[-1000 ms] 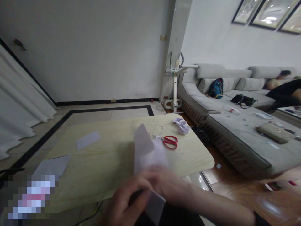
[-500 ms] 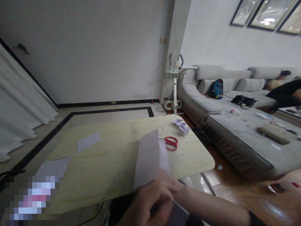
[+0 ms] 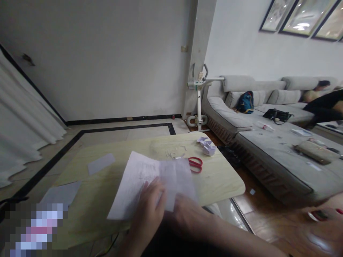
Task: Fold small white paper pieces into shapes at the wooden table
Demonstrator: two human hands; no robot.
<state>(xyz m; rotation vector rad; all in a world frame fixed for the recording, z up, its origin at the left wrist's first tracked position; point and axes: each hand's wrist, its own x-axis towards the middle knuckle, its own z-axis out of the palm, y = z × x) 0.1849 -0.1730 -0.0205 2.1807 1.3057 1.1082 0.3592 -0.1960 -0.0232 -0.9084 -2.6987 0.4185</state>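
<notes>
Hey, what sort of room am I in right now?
Most likely a living room in a home: there's a long grey sofa, framed pictures above it, and a pale curtain.

The left hand [image 3: 153, 194] and right hand [image 3: 189, 212] are bare, as are the forearms [image 3: 227, 228]. Plain black clothing [image 3: 168, 239] shows between them, its details lost in shadow.
</notes>
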